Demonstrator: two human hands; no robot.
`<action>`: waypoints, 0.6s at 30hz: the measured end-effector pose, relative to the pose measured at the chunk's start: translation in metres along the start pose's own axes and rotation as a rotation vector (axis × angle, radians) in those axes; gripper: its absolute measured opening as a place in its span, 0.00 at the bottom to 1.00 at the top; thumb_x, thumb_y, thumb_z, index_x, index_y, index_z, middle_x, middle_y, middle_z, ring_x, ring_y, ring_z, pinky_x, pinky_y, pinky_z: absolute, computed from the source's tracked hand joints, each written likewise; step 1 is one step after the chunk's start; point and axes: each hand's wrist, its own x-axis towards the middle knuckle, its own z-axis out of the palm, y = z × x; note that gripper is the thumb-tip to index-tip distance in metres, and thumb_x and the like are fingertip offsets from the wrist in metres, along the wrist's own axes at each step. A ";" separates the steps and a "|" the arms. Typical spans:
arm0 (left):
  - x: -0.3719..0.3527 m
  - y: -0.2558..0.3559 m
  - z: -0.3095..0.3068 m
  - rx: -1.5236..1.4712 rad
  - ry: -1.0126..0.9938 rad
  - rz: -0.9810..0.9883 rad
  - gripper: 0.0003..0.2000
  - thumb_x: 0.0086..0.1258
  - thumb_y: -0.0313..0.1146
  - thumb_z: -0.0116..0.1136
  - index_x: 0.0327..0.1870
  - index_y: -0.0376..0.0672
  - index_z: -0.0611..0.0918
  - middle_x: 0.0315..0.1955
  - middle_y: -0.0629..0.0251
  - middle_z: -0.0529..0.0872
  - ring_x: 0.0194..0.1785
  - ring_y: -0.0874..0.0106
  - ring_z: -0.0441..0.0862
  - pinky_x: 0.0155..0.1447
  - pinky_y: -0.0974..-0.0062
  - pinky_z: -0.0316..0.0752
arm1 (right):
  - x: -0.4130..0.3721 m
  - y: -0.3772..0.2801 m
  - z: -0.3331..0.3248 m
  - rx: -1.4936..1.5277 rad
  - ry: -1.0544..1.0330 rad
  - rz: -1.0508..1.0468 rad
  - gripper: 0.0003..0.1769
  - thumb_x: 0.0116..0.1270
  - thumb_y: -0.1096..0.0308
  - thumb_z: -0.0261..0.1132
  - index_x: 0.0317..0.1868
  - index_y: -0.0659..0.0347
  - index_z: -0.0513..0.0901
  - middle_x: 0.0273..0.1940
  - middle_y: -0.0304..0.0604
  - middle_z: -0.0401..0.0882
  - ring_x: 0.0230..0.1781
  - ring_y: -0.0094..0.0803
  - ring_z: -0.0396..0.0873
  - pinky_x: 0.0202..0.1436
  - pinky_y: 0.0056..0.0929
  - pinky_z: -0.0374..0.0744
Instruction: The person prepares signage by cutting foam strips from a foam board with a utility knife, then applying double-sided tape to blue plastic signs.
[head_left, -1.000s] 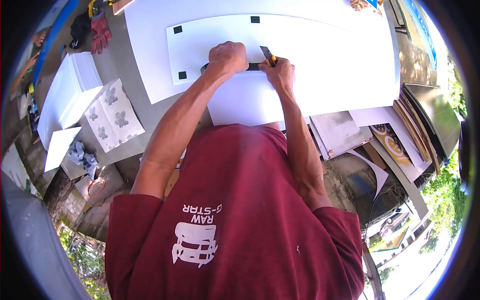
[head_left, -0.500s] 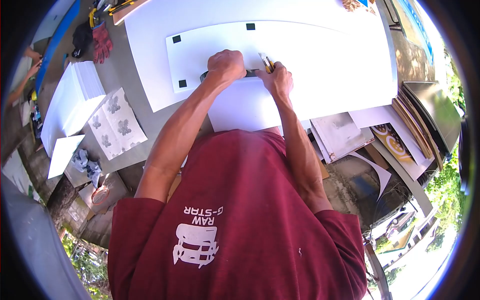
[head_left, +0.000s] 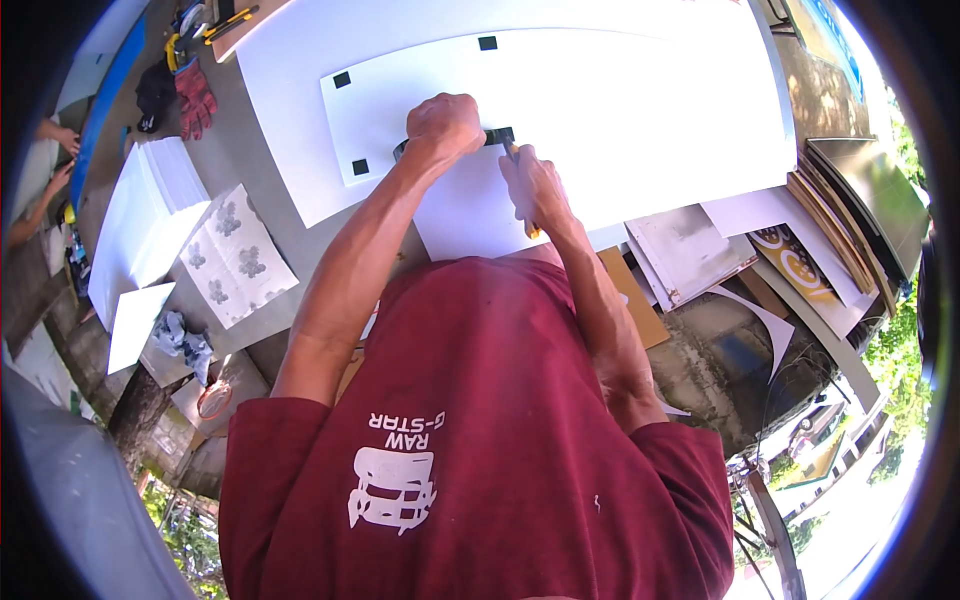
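Observation:
My left hand is closed around a roll of black tape, mostly hidden under the fingers. A short end of the black tape sticks out to its right. In my right hand is a yellow and black utility knife, with its front end close to the tape end; whether it touches cannot be made out. Beneath both hands lies a white panel bearing black squares near its edges.
A large white sheet lies under the panel. To the left are a stack of white sheets, a patterned paper and a red glove. Stacked boards stand at right. Another person's hands show at far left.
My right hand has moved slightly down and left, turning the knife so its front end now lies at the tape end. My left hand stays closed in nearly the same place.

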 end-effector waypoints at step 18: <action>-0.001 0.002 -0.009 0.003 -0.043 -0.010 0.09 0.58 0.32 0.62 0.36 0.44 0.90 0.30 0.59 0.89 0.38 0.62 0.87 0.45 0.69 0.81 | -0.014 0.025 0.010 -0.162 -0.055 -0.024 0.21 0.76 0.57 0.55 0.43 0.74 0.76 0.30 0.63 0.85 0.27 0.55 0.86 0.37 0.49 0.83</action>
